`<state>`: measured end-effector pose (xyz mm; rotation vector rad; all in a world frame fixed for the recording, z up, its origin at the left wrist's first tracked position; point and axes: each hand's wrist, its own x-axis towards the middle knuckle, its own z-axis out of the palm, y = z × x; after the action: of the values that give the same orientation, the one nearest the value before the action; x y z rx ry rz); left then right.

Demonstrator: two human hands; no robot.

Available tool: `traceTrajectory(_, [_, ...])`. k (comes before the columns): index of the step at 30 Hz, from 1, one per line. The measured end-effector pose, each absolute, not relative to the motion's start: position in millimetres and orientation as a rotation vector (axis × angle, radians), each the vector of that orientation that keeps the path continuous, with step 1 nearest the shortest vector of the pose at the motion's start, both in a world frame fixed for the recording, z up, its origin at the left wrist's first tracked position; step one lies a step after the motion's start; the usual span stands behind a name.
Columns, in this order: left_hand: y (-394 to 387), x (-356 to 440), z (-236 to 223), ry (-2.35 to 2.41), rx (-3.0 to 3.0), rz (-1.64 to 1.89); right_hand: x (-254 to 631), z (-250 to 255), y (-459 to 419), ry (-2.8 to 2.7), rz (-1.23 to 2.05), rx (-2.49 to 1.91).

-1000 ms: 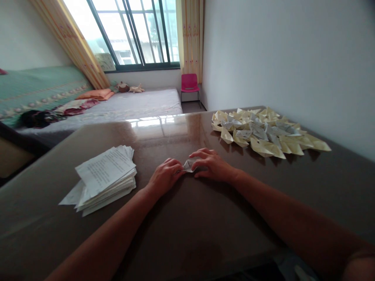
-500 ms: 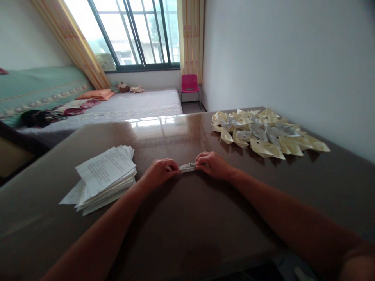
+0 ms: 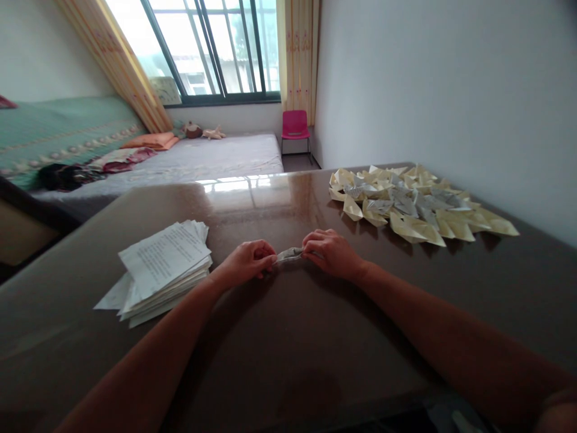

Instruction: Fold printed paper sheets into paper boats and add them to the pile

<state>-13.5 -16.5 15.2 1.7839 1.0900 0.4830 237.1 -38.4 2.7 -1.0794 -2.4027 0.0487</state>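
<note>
1. Paper (image 3: 290, 254), pale and folded narrow, lies between the fingers of the two hands, its middle part showing in the gap and its ends covered by the fingertips
2. Left hand (image 3: 247, 263) has its thumb and fingers together, clamped on the left end
3. Right hand (image 3: 331, 254) has its fingers closed on the right end, knuckles up
4. Both hands are over the middle of the brown table (image 3: 306, 337); whether the paper touches it, I cannot tell
5. Stack of sheets (image 3: 164, 264) sits near the left forearm, and folded paper shapes (image 3: 417, 204) lie beyond the right hand
</note>
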Motion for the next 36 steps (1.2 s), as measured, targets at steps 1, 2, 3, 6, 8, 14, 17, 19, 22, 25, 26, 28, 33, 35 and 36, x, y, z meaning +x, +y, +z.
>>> traceTrajectory(1, [-18,-12,16,1.104,1.774,0.480,236,4,-40,-2.419,0.009,-1.077])
traceTrajectory(2, [-19,-11,16,1.115,1.768,0.476,234,6,-42,-2.434,-0.032,-1.072])
traceTrajectory(3, [-20,-11,16,1.122,1.761,0.469,232,8,-43,-2.449,-0.073,-1.065])
traceTrajectory(6, [-21,-10,16,1.156,1.758,0.458,227,13,-50,-2.500,-0.172,-1.037])
traceTrajectory(8, [-22,-10,16,1.203,1.794,0.452,223,16,-53,-2.532,-0.207,-1.024])
traceTrajectory(14, [-25,-9,16,1.299,1.990,0.437,218,15,-57,-2.550,-0.170,-1.039])
traceTrajectory(17, [-21,-11,17,1.235,1.736,0.475,222,10,-51,-2.460,0.013,-1.117])
traceTrajectory(19, [-19,-14,19,1.153,1.521,0.548,227,5,-46,-2.350,0.225,-1.144])
traceTrajectory(22, [-18,-17,25,1.051,1.320,0.619,234,0,-38,-2.188,0.517,-1.106])
traceTrajectory(25, [-20,-18,31,0.987,1.254,0.652,239,-1,-34,-2.109,0.677,-1.081])
traceTrajectory(26, [-20,-18,31,0.974,1.252,0.663,239,0,-34,-2.094,0.710,-1.086])
traceTrajectory(28, [-21,-18,31,0.959,1.274,0.673,240,1,-34,-2.072,0.755,-1.097])
traceTrajectory(33, [-17,-19,23,0.980,1.374,0.667,241,0,-34,-2.090,0.781,-1.055])
traceTrajectory(35, [-16,-19,22,0.984,1.420,0.654,241,0,-33,-2.106,0.796,-1.029])
traceTrajectory(36, [-16,-20,23,0.983,1.461,0.641,241,0,-33,-2.113,0.801,-1.021])
